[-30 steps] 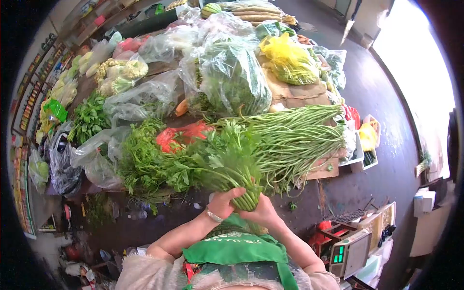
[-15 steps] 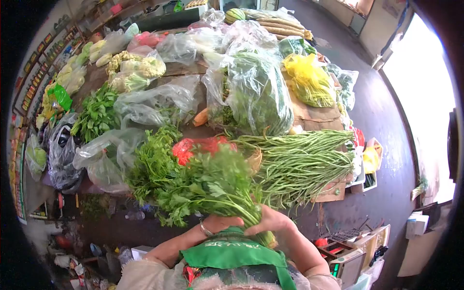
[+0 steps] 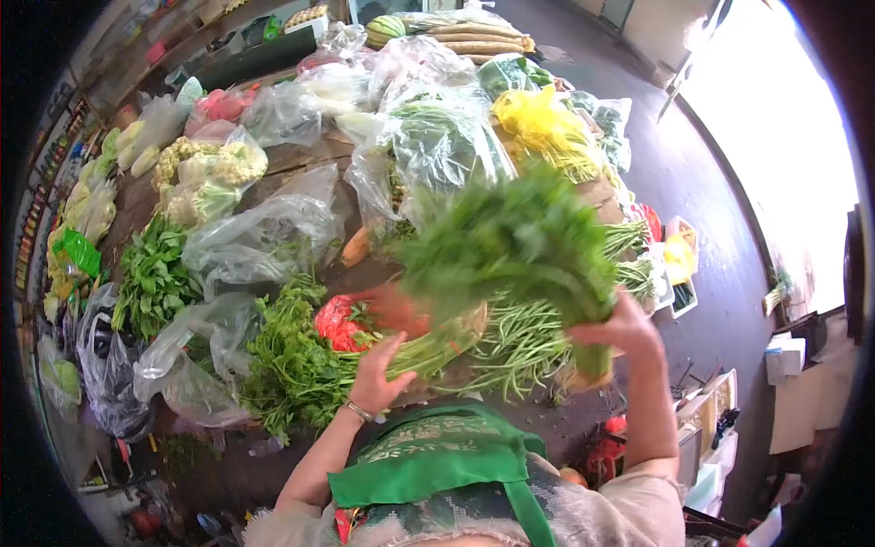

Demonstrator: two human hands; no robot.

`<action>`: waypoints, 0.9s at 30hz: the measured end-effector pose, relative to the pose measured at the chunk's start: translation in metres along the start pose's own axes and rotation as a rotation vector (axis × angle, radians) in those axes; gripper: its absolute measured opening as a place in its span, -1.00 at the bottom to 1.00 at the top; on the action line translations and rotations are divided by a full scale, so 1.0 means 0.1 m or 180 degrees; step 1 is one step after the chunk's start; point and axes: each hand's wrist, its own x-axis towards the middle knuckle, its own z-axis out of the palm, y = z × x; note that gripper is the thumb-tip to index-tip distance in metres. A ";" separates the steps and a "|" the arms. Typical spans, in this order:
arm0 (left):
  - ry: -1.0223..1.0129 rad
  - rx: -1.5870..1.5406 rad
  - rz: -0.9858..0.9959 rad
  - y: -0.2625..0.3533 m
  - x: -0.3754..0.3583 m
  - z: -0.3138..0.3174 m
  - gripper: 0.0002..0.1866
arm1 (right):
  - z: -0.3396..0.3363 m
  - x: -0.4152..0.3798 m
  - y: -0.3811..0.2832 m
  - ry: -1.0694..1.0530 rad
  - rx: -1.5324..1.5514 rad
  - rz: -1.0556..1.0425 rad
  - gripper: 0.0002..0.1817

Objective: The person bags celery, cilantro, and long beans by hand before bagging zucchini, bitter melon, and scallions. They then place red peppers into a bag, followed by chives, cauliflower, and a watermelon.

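Currently: right hand (image 3: 623,328), fingers clamped on leafy bunch (image 3: 527,244); left hand (image 3: 375,377), fingers apart, near herbs (image 3: 293,366) at front edge of surface (image 3: 287,165).

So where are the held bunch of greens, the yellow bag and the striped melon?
Held bunch of greens (image 3: 518,246), head view: leafy middle.
Yellow bag (image 3: 531,115), head view: yellow plastic.
Striped melon (image 3: 385,31), head view: rind.
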 end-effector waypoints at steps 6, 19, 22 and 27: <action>-0.0392 0.1639 -0.1012 -0.32 0.22 0.28 0.07 | -0.95 0.66 -0.43 0.1585 -0.1373 -0.0829 -0.51; -0.0667 0.1902 -0.1566 -0.35 0.43 0.38 0.35 | -1.71 3.13 1.75 0.0834 -0.3978 0.0187 -0.38; -0.0793 0.1948 -0.1597 -0.38 0.42 0.38 0.35 | -0.97 3.36 2.56 0.1213 -0.3703 -0.0025 -0.12; -0.0790 0.1850 -0.1744 -0.39 0.42 0.36 0.33 | -0.96 3.27 2.42 0.1250 -0.3190 0.0072 -0.05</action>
